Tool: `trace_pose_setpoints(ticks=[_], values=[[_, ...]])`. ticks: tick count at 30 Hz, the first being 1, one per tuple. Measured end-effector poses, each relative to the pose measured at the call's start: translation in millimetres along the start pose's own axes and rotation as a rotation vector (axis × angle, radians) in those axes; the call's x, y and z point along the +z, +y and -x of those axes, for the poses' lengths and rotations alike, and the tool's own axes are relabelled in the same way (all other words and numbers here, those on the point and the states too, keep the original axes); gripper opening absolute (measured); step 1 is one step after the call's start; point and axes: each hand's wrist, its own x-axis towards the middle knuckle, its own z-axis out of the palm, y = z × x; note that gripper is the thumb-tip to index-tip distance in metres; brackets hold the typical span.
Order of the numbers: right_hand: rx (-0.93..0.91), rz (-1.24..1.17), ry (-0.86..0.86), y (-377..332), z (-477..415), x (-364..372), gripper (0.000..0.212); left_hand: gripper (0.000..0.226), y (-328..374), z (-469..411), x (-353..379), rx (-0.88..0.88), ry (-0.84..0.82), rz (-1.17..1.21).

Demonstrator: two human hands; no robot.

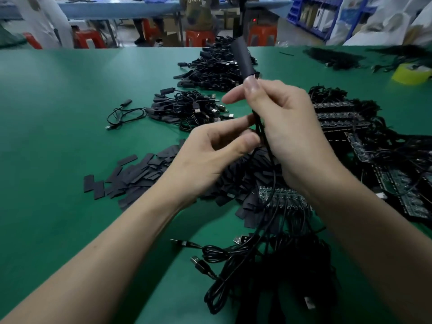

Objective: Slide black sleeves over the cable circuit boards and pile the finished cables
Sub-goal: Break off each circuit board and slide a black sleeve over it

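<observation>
While raised above the heap (140, 174) of loose flat sleeves, held upright: one sleeve (242, 57) on a cable (258, 129), pinched at its lower end by thumb and fingers of right hand (287, 127). Just under it, left hand (210, 157), thumb and forefinger curled and nipping the cable. Behind the heap, two piles (205, 106) of finished cables; left of them, a lone cable (124, 113). Right of the heap, boards (339, 111) in black panels among wires. Nearer than the heap, a tangle (268, 265) of cables with plugs. Far right of the heap, yellow tape (411, 72). Left of the heap, wide bare green table (58, 113), its far edge behind the farther pile.
</observation>
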Motion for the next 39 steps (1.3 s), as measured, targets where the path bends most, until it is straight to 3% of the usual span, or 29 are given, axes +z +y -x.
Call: trace_pose_setpoints(ticks=[3,8,12,14,18,22,26,31,35,39], values=[[-0.008,0.011,0.038,2.3,-3.9,7.3,0.033,0.016,-9.2,2.5,5.1,0.006,-0.054,0.007],[0.023,-0.063,-0.03,9.5,-10.8,11.1,0.031,0.018,-11.2,1.7,-0.5,0.015,-0.006,0.092],[0.164,-0.118,-0.167,14.6,-16.9,11.8,0.032,0.017,-11.5,-1.3,-10.9,-0.141,-0.038,0.041],[0.184,-0.097,-0.208,15.6,-18.7,4.6,0.036,0.013,-9.7,-5.4,-31.7,-0.22,0.027,0.026],[0.126,0.02,-0.143,26.3,-10.4,-26.7,0.035,0.025,0.7,-24.9,-111.4,-0.269,0.318,-0.284],[0.125,0.061,0.033,47.5,9.5,-51.6,0.025,0.019,0.3,-63.5,-206.7,-0.374,0.505,-0.811],[0.143,0.097,0.123,69.7,23.0,-57.2,0.023,0.029,-22.1,-108.1,-264.7,-0.545,0.439,-1.251],[0.142,0.119,0.103,87.4,31.3,-51.6,0.02,0.04,-66.2,-125.3,-279.4,-0.663,0.485,-1.528],[0.175,0.138,0.072,93.7,33.2,-47.7,0.02,0.066,-104.0,-123.6,-269.9,-0.88,0.401,-1.525],[0.186,0.141,0.068,93.7,33.3,-48.0,0.029,0.059,-122.3,-123.4,-268.0,-0.872,0.341,-1.583]])
